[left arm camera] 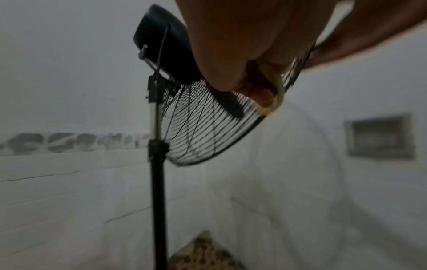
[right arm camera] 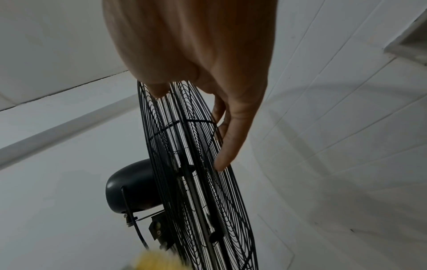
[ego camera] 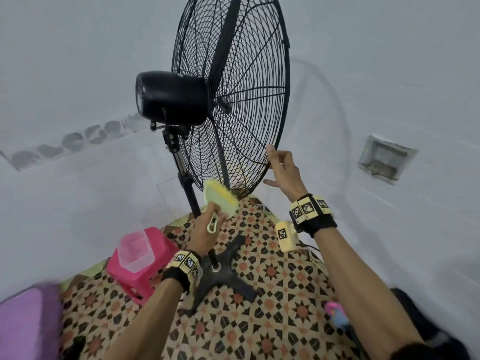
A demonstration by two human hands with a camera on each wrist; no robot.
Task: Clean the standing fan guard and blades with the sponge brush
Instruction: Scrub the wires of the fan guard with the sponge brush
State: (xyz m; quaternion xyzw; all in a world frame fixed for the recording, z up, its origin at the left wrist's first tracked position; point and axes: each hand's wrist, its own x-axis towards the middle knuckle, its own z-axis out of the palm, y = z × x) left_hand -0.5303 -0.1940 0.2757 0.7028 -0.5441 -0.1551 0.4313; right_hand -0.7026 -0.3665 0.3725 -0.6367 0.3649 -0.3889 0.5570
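Note:
A black standing fan stands on a patterned mat, its round wire guard [ego camera: 233,100] turned to the right and its motor housing [ego camera: 171,97] to the left. My left hand [ego camera: 206,228] grips the handle of a green and yellow sponge brush [ego camera: 220,201], whose head is just below the guard's lower edge. In the left wrist view, my curled left hand [left arm camera: 242,45] hides most of the brush handle [left arm camera: 275,85]. My right hand [ego camera: 279,167] touches the guard's lower right rim. In the right wrist view, its straight fingers [right arm camera: 231,142] lie along the front guard [right arm camera: 208,201].
A pink stool [ego camera: 155,242] with a clear plastic container [ego camera: 135,252] on it stands left of the fan's cross base [ego camera: 226,271]. The mat [ego camera: 272,320] is bordered by white tiled surfaces. A recess [ego camera: 384,159] is set in the wall at right. A purple object [ego camera: 26,326] lies at the bottom left.

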